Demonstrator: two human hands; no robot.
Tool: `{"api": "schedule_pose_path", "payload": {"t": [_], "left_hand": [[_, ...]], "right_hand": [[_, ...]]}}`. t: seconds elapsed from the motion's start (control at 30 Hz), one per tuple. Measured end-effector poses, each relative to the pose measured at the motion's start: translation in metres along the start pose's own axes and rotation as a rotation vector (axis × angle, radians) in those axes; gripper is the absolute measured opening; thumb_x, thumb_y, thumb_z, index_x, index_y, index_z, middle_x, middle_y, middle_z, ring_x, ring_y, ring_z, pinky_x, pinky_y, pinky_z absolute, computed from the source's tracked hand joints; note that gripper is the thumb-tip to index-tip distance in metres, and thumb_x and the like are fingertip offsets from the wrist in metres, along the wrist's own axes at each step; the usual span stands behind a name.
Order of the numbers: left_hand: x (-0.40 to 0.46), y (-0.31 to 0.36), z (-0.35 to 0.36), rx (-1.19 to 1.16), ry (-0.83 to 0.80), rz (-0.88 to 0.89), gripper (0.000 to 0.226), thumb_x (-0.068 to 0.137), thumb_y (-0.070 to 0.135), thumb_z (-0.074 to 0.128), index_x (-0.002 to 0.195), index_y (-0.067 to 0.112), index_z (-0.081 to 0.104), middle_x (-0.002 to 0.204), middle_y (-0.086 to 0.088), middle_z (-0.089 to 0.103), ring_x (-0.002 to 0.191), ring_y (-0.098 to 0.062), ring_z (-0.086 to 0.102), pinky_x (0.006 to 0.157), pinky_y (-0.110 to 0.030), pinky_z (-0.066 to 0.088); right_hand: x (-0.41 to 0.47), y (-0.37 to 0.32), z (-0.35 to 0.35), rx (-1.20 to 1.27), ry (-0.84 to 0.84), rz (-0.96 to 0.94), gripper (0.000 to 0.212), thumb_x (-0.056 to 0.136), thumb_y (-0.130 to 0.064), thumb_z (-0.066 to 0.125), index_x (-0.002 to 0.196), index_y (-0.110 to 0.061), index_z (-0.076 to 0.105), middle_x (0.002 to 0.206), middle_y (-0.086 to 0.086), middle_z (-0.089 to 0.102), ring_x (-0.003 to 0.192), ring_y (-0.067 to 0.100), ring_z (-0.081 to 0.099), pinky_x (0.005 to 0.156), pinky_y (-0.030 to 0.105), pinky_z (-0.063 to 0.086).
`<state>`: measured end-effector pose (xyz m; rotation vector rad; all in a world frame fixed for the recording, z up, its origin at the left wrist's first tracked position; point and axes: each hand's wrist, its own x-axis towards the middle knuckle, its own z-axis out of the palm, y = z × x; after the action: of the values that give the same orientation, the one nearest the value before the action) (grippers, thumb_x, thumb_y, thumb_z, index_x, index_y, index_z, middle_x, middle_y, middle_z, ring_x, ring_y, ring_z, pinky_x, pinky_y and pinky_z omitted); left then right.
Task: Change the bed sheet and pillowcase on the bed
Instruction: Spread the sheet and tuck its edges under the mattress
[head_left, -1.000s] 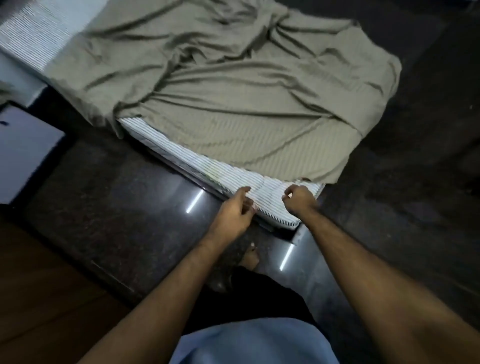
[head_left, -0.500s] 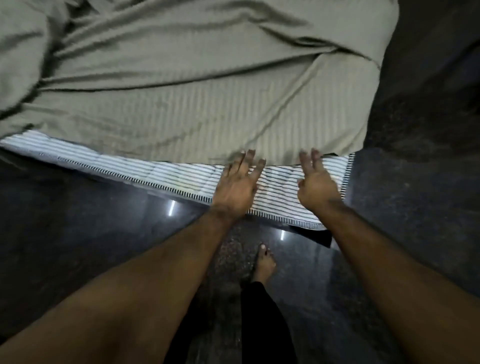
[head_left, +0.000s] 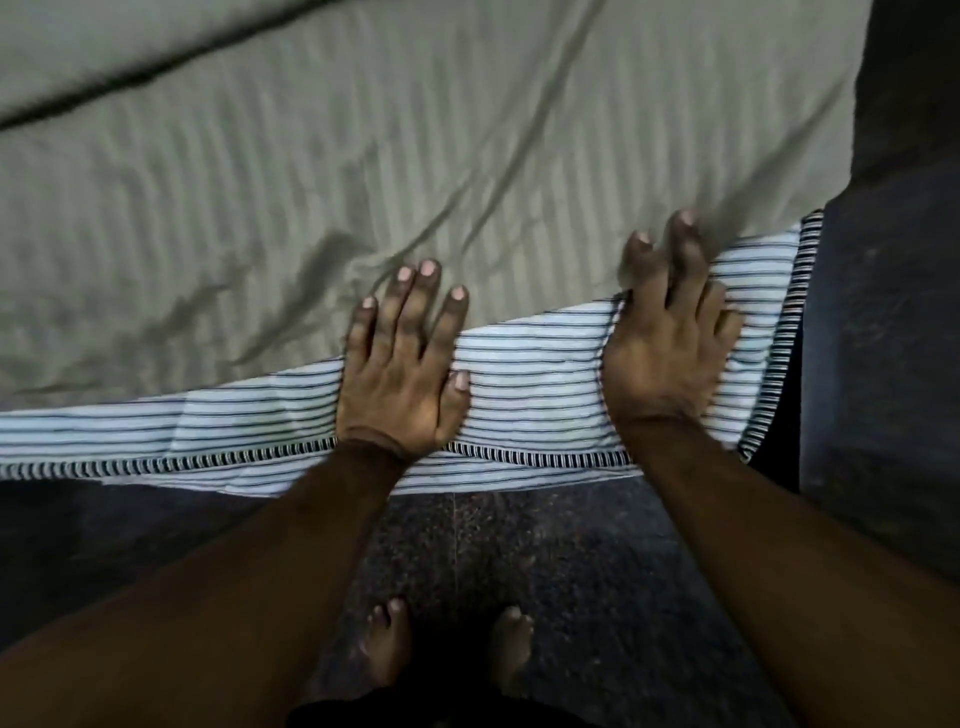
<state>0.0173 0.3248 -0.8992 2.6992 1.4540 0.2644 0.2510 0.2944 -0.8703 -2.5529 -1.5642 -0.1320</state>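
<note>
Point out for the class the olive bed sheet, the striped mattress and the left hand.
olive bed sheet (head_left: 311, 208): head view, on its flat striped weave.
striped mattress (head_left: 535, 374): head view, on the bare top between the hands.
left hand (head_left: 400, 374): head view, on its back.

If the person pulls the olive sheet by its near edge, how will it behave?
The olive sheet is probably floppy and light: it lies in soft creases. It may slide easily over the striped mattress, since nothing visibly holds its near edge. The left hand and right hand lie flat at that edge.
</note>
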Motion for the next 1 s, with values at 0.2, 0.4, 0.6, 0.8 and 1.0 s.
{"api": "schedule_pose_path", "payload": {"t": [0.2, 0.4, 0.6, 0.8, 1.0], "left_hand": [[-0.001, 0.0, 0.007, -0.04, 0.097, 0.015, 0.064, 0.095, 0.042, 0.031, 0.151, 0.011, 0.041, 0.162, -0.019, 0.032, 0.153, -0.033, 0.022, 0.123, -0.052, 0.016], [-0.001, -0.003, 0.011, -0.008, 0.138, 0.077, 0.059, 0.096, 0.042, 0.033, 0.154, 0.033, 0.037, 0.162, -0.021, 0.028, 0.152, -0.037, 0.024, 0.121, -0.055, 0.019], [0.0, -0.008, 0.02, 0.106, 0.224, 0.153, 0.053, 0.101, 0.046, 0.03, 0.153, 0.043, 0.038, 0.163, -0.017, 0.027, 0.15, -0.043, 0.026, 0.117, -0.061, 0.025], [-0.004, -0.004, 0.015, -0.007, 0.355, 0.111, 0.053, 0.102, 0.04, 0.028, 0.146, 0.026, 0.054, 0.161, -0.006, 0.038, 0.15, -0.032, 0.031, 0.116, -0.053, 0.029], [-0.008, -0.007, -0.027, -0.419, 0.365, 0.052, 0.03, 0.1, 0.021, 0.049, 0.119, 0.009, 0.069, 0.12, -0.011, 0.071, 0.113, -0.03, 0.066, 0.097, -0.041, 0.048]], "right_hand": [[0.006, -0.001, -0.002, 0.143, 0.102, 0.024, 0.027, 0.093, -0.02, 0.058, 0.119, -0.027, 0.059, 0.147, -0.006, 0.054, 0.115, 0.023, 0.06, 0.08, 0.04, 0.035], [0.005, 0.0, 0.0, 0.161, 0.225, -0.019, 0.027, 0.088, -0.014, 0.066, 0.112, -0.025, 0.06, 0.141, -0.009, 0.059, 0.112, 0.022, 0.063, 0.077, 0.041, 0.039], [0.006, 0.0, 0.002, 0.101, 0.338, -0.038, 0.022, 0.097, -0.017, 0.053, 0.119, -0.02, 0.058, 0.115, 0.001, 0.066, 0.096, 0.03, 0.062, 0.078, 0.044, 0.039], [0.005, -0.005, -0.008, 0.228, 0.484, -0.075, 0.023, 0.095, -0.01, 0.045, 0.109, -0.022, 0.058, 0.105, 0.004, 0.065, 0.099, 0.034, 0.052, 0.082, 0.045, 0.038], [-0.039, 0.001, -0.056, 0.181, 0.099, -0.243, 0.013, 0.097, -0.019, 0.045, 0.108, -0.021, 0.049, 0.091, 0.017, 0.065, 0.088, 0.037, 0.064, 0.069, 0.041, 0.045]]}}
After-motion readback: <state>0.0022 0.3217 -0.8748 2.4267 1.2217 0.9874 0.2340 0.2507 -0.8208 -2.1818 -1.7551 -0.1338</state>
